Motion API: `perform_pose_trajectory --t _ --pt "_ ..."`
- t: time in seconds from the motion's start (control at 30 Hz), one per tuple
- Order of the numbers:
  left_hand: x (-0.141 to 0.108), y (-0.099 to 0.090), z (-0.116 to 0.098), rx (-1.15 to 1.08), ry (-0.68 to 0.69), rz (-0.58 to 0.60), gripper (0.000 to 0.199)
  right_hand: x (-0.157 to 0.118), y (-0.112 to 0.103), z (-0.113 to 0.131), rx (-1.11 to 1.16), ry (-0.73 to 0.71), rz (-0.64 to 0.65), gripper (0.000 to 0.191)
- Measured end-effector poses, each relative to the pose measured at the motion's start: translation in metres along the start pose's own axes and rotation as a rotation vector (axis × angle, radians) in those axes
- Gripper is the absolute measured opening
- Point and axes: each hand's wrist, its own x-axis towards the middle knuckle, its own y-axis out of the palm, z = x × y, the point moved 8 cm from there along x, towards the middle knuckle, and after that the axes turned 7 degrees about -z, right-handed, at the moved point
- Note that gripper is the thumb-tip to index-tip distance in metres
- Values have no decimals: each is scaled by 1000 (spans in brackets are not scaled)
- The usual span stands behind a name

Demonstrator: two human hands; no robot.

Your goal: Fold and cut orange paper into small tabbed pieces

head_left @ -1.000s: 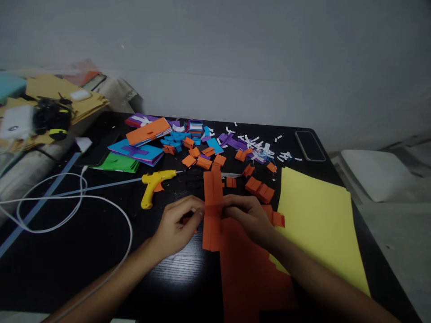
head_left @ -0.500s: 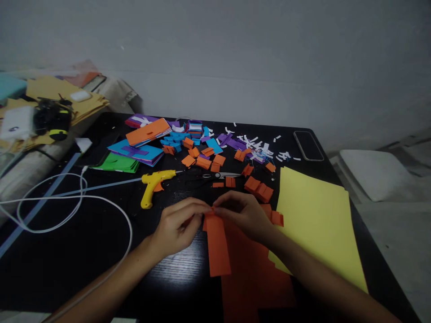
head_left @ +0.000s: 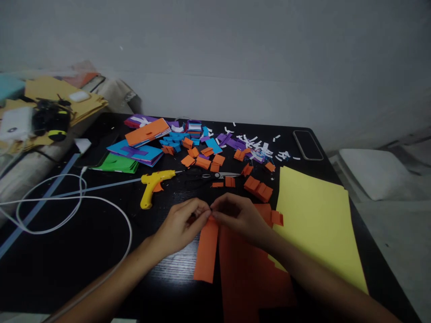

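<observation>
Both hands meet at the top end of an orange paper strip [head_left: 206, 251], which hangs down toward me over the black table [head_left: 161, 291]. My left hand [head_left: 183, 222] pinches that end between thumb and fingers. From the other side, my right hand [head_left: 239, 217] pinches the same end, its fingertips touching those of the left. The exact fold under the fingertips is hidden. Beneath my right wrist lies a larger orange sheet [head_left: 252, 273]. Small folded orange paper pieces [head_left: 258, 189] sit just beyond the right hand, near a pair of scissors [head_left: 225, 175].
A yellow glue gun [head_left: 153, 184] lies left of the hands, near a white cable [head_left: 111, 201]. Yellow sheets [head_left: 313, 220] and a phone [head_left: 307, 145] are on the right. Folded paper packets [head_left: 148, 133] and white paper scraps [head_left: 257, 146] spread along the back.
The strip's lower end has swung left, off the larger orange sheet and over the black table. My left fingers have curled in more around its top end. Both hands stay in nearly the same place.
</observation>
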Motion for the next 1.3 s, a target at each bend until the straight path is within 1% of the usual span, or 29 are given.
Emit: perform_pose_trajectory --t 0.13,0.23,0.33,0.47,0.57,0.73,0.87,0.97,1.1,1.3 --pt "-3 5 1 -6 1 58 14 -1 4 0 1 4 28 8" --pt "-4 6 4 -14 -20 72 14 0 3 -3 -14 18 34 8" --pt "-2 3 8 -41 -70 43 14 4 -4 -3 -34 31 13 9" --pt "2 -4 13 -100 -127 -28 18 8 -14 -3 8 63 -17 12" --pt "3 -4 16 -152 -175 -50 19 8 -15 -1 16 72 -21 16" --pt "-1 4 19 -212 -232 -19 21 5 -5 0 -110 55 36 16" --pt "-3 12 21 -231 -292 75 20 4 -2 -1 -152 41 64 14" --pt "-3 13 21 -233 -308 123 17 3 0 -2 -175 30 86 14" --pt "-2 11 24 -264 -335 136 13 3 -1 -2 -189 27 65 13" --pt "-2 12 27 -278 -376 153 16 5 -2 0 -187 24 38 13"
